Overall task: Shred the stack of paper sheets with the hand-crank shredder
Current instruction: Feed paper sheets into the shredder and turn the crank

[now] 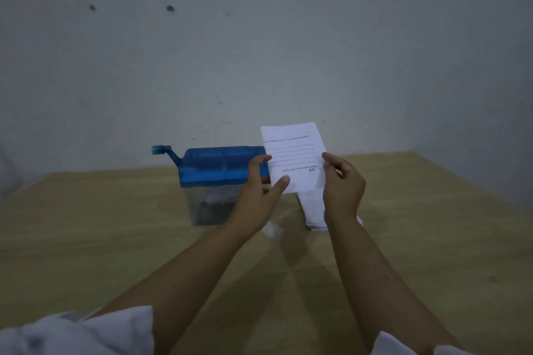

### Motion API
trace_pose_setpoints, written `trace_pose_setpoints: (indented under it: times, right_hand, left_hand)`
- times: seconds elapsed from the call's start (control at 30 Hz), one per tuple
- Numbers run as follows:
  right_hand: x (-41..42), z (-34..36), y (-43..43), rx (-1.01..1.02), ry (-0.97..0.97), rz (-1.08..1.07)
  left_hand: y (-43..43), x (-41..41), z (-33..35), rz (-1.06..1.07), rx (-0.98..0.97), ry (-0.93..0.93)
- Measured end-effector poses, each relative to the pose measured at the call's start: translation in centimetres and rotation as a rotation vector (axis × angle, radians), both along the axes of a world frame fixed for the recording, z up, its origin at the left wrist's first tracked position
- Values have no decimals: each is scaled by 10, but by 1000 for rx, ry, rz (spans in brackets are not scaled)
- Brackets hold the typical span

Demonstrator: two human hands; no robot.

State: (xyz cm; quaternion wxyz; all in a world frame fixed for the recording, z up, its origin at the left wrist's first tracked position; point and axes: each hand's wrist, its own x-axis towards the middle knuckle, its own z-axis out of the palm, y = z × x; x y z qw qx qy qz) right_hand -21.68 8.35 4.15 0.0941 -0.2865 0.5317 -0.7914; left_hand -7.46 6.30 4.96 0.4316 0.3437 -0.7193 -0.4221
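Note:
A white printed paper sheet (294,153) is held upright above the table, just right of the shredder. My left hand (261,181) pinches its lower left edge between thumb and fingers. My right hand (341,184) pinches its right edge. The hand-crank shredder (219,170) has a blue top and a clear bin with shreds inside; its blue crank handle (163,151) sticks out to the left. Below the held sheet, the stack of paper sheets (313,210) lies on the table, partly hidden by my right wrist.
The wooden table (115,239) runs up to a grey wall (259,52) close behind the shredder. A small scrap of paper (272,229) lies on the table between my forearms. White sleeves show at the bottom edge.

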Motion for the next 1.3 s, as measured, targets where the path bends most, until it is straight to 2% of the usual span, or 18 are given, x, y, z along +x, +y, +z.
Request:
trace_pose_setpoints:
  times: [0.1,0.2,0.37,0.47,0.57,0.63,0.73,0.9,1.3]
  right_hand:
    - [26,16,-7,-8,-4,79]
    - [42,31,-17,92,42,210]
    - [53,57,-35,257,158,557]
    - [54,73,-46,262,132,637]
    - [54,86,-60,245,34,707]
    - [53,90,-71,243,45,703]
    - [53,91,-84,282,182,634]
    - [56,78,-89,339,285,586]
    - [60,61,-96,394,365,523]
  left_hand:
    - [-13,27,25,27,7,-3]
    - [-30,57,44,57,-37,-47]
    - [-61,98,79,94,-35,-214]
    - [-76,113,100,55,-47,-342]
    - [-91,120,115,39,-53,-387]
    - [-101,122,118,32,-70,-408]
    - [-115,122,117,57,-116,-449]
    - [-130,124,108,38,-108,-541]
    - [-133,126,100,30,-132,-624]
